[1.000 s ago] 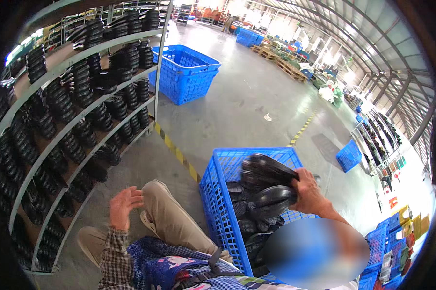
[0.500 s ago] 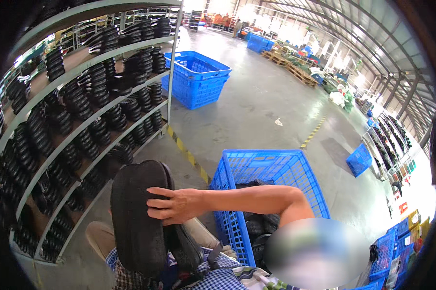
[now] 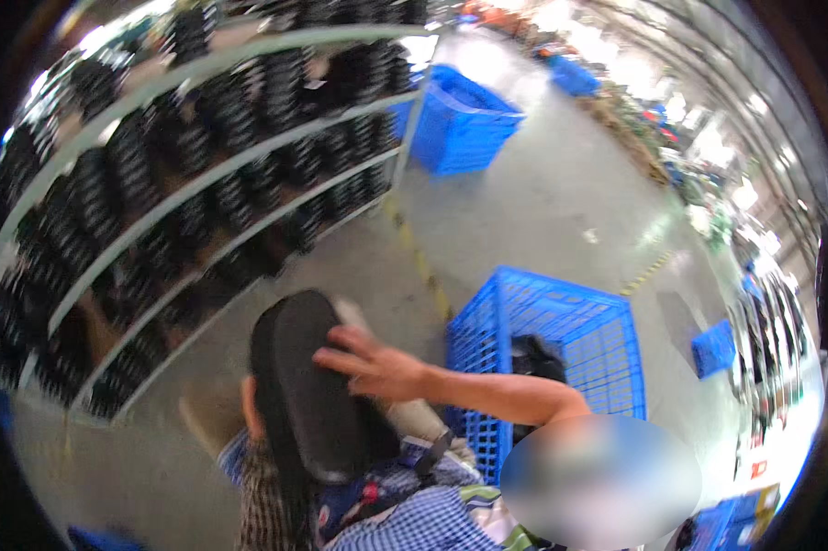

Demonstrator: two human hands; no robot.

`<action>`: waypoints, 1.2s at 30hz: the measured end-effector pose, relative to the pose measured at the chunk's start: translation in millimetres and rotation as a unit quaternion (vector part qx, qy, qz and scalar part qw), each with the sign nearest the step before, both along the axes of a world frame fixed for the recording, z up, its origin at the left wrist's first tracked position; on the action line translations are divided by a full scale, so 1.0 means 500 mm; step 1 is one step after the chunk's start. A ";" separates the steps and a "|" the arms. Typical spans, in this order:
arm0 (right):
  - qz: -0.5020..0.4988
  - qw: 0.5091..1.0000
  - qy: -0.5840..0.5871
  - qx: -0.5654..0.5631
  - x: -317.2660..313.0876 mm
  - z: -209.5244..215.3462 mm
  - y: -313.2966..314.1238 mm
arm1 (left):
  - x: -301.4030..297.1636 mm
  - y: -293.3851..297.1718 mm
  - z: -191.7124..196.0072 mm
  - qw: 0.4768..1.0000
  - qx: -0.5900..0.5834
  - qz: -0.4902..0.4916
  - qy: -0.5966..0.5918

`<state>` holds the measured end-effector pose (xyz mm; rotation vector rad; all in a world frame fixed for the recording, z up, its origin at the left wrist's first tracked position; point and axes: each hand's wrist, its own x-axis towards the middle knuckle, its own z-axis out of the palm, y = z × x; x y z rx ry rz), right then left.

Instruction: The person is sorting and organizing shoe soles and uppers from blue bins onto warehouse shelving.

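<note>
At the person's lap, upright and slightly tilted: black shoe soles [image 3: 308, 395], several, laid face to face in a bundle, the front one turned broad side to view; exact count hidden.

Left hand [image 3: 251, 409]: at the bundle's outer edge, grasping it from the far side; most of the hand concealed.

Right hand [image 3: 382, 367]: blurred, fingers extended and parted over the right edge of the front sole; whether it grips or merely rests cannot be told. Bare forearm crosses above the near crate.

Clothing: brown checked sleeve [image 3: 260, 487], left arm; blue-and-white checked cloth [image 3: 423, 519] below the bundle; tan trouser leg [image 3: 207, 418].

Near crate [image 3: 570, 294]: blue plastic, lattice-walled, just right of the lap; dark pieces [image 3: 538, 358] inside, form unclear.

Shelving rack [image 3: 341, 37]: pale metal rails, several tiers, at left; stacked black soles [image 3: 88, 188] along the tiers.

Floor [image 3: 542, 220]: grey, with yellow-and-black tape [image 3: 414, 248].

Farther off: blue crate [image 3: 464, 138] beside the rack end; smaller blue crate [image 3: 712, 349], far right.
</note>
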<state>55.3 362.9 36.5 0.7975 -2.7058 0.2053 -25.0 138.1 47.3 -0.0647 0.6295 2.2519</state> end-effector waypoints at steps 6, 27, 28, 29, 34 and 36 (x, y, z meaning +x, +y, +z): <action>-0.020 0.997 -0.057 -0.052 0.026 0.032 0.008 | -0.040 -0.020 -0.101 0.994 -0.040 -0.032 -0.101; -0.318 0.709 -0.253 -0.577 0.038 -0.008 -0.126 | -0.037 -0.061 -0.062 0.993 -0.115 0.004 0.008; -0.316 0.710 -0.267 -0.569 0.025 -0.005 -0.121 | -0.039 -0.062 -0.060 0.993 -0.120 0.002 0.011; -0.315 0.707 -0.267 -0.574 0.016 0.001 -0.119 | -0.042 -0.063 -0.058 0.991 -0.131 0.010 0.028; -0.248 0.585 -0.320 -0.703 -0.009 0.012 -0.106 | -0.050 -0.048 -0.029 0.986 -0.153 0.039 0.051; -0.255 0.558 -0.318 -0.722 -0.005 0.010 -0.102 | -0.053 -0.045 -0.024 0.984 -0.161 0.046 0.059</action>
